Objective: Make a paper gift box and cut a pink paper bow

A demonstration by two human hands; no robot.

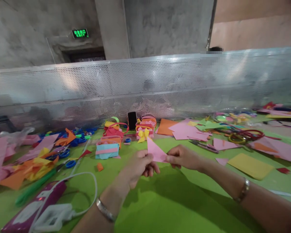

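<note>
A pink sheet of paper, folded into a triangle, is held up above the green tabletop. My left hand pinches its lower left corner between thumb and fingers, the other fingers curled beneath. At the lower right corner my right hand grips the paper with thumb and forefinger. Just behind the paper stand small folded paper bags, among them a pink one with a yellow bow and a light blue one. A small orange paper scrap lies left of my left hand.
A purple power strip with a white charger and cable lies at front left. Scissors, pink sheets and a yellow sheet lie to the right. A perforated metal screen stands behind a phone.
</note>
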